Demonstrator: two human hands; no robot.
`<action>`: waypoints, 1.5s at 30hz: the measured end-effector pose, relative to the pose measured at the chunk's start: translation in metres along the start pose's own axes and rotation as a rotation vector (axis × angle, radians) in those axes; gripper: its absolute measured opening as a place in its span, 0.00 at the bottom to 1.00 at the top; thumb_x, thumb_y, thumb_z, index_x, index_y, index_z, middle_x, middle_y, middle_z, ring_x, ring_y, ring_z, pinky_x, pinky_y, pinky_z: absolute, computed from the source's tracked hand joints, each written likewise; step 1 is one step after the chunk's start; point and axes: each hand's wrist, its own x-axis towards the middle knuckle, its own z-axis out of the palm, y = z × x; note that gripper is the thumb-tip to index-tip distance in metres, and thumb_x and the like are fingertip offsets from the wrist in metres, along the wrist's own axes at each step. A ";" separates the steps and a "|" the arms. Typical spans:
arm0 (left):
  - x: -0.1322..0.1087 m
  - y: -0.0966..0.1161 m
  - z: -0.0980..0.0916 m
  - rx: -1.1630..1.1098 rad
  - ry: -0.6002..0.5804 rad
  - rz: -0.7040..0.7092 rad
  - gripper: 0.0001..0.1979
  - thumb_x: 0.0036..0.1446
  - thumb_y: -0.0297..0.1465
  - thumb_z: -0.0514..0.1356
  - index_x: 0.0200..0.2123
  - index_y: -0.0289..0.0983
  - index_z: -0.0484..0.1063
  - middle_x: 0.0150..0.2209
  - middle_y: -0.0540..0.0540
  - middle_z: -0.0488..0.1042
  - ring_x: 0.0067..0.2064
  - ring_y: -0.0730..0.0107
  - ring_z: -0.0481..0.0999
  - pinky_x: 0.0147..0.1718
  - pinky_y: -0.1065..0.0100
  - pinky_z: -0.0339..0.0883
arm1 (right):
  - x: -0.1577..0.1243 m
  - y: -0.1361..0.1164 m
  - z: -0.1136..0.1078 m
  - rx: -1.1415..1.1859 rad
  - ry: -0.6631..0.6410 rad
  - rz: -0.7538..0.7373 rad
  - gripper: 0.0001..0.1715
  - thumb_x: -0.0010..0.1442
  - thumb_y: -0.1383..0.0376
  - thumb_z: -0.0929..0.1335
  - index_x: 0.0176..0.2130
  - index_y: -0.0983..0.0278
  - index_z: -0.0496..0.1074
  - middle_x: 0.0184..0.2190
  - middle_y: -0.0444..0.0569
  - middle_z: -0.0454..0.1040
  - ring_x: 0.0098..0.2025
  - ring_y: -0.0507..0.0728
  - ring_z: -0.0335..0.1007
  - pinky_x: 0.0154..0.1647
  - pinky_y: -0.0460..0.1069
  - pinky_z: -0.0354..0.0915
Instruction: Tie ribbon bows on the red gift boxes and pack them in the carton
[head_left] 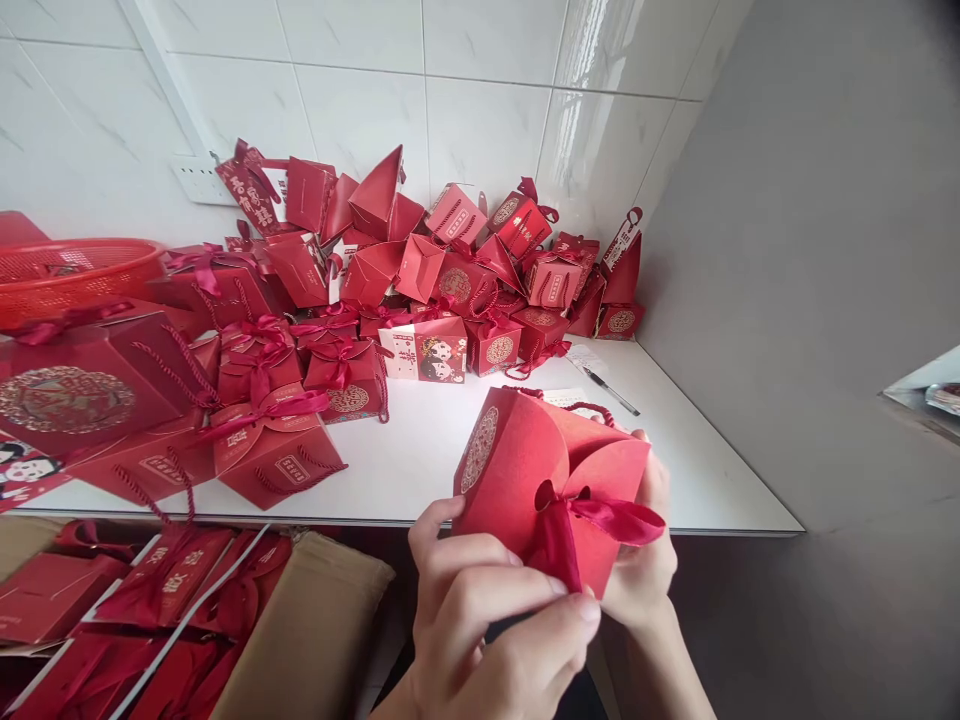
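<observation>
A red paper gift box (510, 450) with rounded top flaps, cord handles and a gold round emblem on its side is held up in front of the table's near edge. Dark red ribbon (592, 525) passes through holes in its top flaps, one loop sticking out to the right. My left hand (495, 610) grips the box's near side, fingers closed along its lower edge and close to a ribbon tail. Behind the right side, my right hand (649, 550) wraps around the box; most of its fingers are hidden by it.
Many similar red boxes (457, 285) are piled against the tiled wall on the white table (720, 500). A pen (611, 390) lies beyond the held box. At far left is an orange-red basket (82, 260). Below, a cardboard carton (315, 610) holds more red boxes. A grey panel (810, 250) bounds the right.
</observation>
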 end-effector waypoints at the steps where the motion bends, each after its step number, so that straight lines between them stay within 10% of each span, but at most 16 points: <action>1: -0.001 0.000 -0.001 0.005 -0.007 0.010 0.09 0.46 0.22 0.63 0.31 0.41 0.70 0.23 0.54 0.72 0.27 0.73 0.71 0.43 0.56 0.66 | 0.000 -0.001 -0.001 -0.007 -0.002 0.007 0.52 0.50 0.55 0.71 0.65 0.59 0.43 0.57 0.58 0.57 0.58 0.70 0.56 0.52 0.66 0.63; 45: 0.004 0.007 0.007 -0.098 0.045 -0.134 0.07 0.51 0.22 0.60 0.31 0.41 0.70 0.23 0.53 0.71 0.28 0.73 0.70 0.44 0.58 0.65 | -0.007 -0.008 -0.004 0.108 -0.010 0.162 0.52 0.50 0.56 0.71 0.64 0.57 0.43 0.59 0.57 0.55 0.58 0.68 0.57 0.46 0.61 0.69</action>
